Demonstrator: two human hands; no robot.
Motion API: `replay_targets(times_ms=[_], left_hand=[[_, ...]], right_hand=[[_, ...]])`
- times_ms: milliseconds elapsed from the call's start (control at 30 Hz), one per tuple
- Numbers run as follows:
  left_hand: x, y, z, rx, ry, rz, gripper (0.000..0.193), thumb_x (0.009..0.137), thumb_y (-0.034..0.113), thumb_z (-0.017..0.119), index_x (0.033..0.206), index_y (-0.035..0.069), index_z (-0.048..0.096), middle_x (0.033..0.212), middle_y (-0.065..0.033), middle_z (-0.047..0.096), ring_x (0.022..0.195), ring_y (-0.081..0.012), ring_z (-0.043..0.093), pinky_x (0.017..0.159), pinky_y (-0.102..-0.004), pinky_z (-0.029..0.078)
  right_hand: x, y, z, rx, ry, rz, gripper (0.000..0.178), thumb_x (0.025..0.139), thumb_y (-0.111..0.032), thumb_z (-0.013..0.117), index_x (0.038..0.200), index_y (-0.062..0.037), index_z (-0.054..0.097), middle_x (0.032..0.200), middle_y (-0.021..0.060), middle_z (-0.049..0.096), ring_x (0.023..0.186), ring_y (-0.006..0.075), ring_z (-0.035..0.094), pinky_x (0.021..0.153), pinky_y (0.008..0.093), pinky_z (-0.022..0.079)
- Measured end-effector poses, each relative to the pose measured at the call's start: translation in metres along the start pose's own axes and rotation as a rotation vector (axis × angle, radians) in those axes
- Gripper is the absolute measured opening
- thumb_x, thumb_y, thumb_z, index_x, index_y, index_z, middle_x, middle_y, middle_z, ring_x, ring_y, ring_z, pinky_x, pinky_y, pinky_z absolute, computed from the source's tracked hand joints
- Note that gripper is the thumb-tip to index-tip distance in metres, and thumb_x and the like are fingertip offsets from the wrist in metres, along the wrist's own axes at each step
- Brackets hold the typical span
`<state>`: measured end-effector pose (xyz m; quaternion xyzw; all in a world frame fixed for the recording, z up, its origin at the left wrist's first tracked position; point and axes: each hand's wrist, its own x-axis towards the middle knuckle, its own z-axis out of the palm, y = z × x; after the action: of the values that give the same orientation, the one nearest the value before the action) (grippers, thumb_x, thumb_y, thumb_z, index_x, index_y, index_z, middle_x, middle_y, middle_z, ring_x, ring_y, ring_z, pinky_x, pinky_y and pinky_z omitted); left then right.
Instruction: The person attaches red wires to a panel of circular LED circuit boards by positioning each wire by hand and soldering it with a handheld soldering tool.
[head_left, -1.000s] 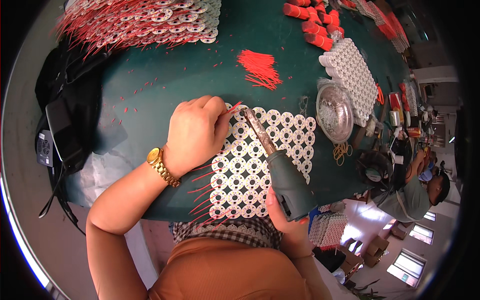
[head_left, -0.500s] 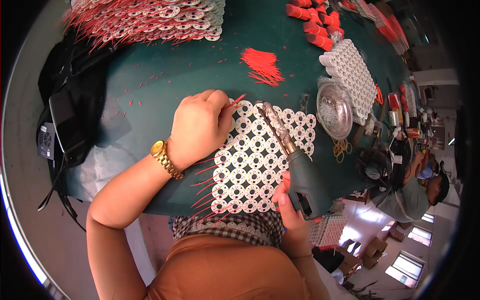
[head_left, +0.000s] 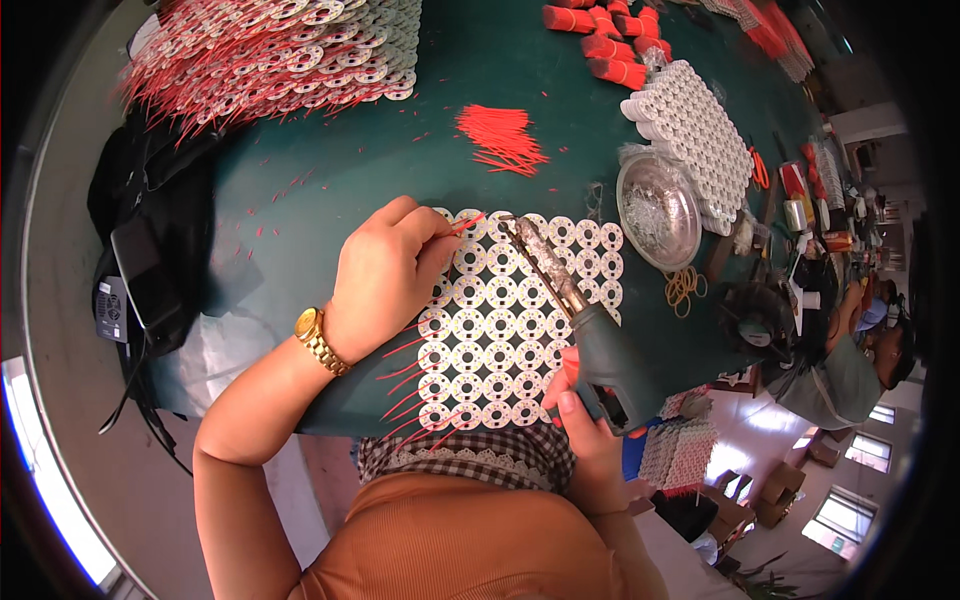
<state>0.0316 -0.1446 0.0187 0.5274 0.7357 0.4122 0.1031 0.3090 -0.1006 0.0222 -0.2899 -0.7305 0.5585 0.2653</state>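
A panel of white ring-shaped circuit boards [head_left: 498,325] lies flat on the green table before me. My left hand [head_left: 385,275], closed in a pinch, holds short red wire [head_left: 469,223] over the panel's far left corner; how many pieces it holds is hidden. My right hand [head_left: 590,435] is wrapped round the grip of a dark green soldering gun [head_left: 612,360]. The gun's tip is at the far row of rings, just right of the wire's end. Several red wires [head_left: 404,370] stick out leftward from rings along the panel's left edge.
Beyond the panel lies a pile of red wires [head_left: 502,138]. Stacked wired boards [head_left: 300,55] stand far left, bundled red wires [head_left: 612,48] far right. A clear bowl [head_left: 660,210], a stack of white boards [head_left: 690,140] and rubber bands [head_left: 685,289] are rightward. A phone [head_left: 148,270] lies left.
The whole view has shifted a little. My left hand has lowered the red wire from pointing up past the panel onto the far row, near the gun's tip. Both hands keep their holds.
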Motion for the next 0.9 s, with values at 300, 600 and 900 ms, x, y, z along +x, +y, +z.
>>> replay_targets(times_ms=[300,600,900], left_hand=[[0.000,0.014,0.017,0.290,-0.018,0.010,0.013,0.086,0.013,0.071,0.086,0.003,0.063,0.082,-0.0127,0.060,0.073,-0.0327,0.065,0.065,-0.0428,0.053],[-0.002,0.011,0.028,0.552,-0.147,-0.031,0.013,0.091,0.012,0.064,0.092,0.002,0.056,0.092,-0.0149,0.059,0.083,-0.0316,0.065,0.071,-0.0443,0.053],[0.008,0.003,0.000,0.168,0.071,-0.109,0.010,0.094,0.008,0.063,0.095,0.002,0.055,0.088,-0.0175,0.066,0.079,-0.0375,0.065,0.071,-0.0454,0.050]], right_hand=[[-0.006,0.001,-0.006,0.073,-0.041,-0.028,0.042,0.094,-0.016,0.062,0.130,0.0011,0.051,0.076,0.0104,0.063,0.068,0.0161,0.061,0.061,0.0292,0.049],[-0.021,0.008,-0.001,0.280,0.163,0.036,0.046,0.094,-0.023,0.062,0.129,0.0009,0.046,0.080,0.0095,0.061,0.067,0.0169,0.060,0.062,0.0311,0.052],[-0.022,0.005,0.004,0.304,0.186,0.018,0.045,0.093,-0.022,0.061,0.128,0.0011,0.046,0.080,0.0103,0.060,0.065,0.0175,0.059,0.060,0.0313,0.052]])
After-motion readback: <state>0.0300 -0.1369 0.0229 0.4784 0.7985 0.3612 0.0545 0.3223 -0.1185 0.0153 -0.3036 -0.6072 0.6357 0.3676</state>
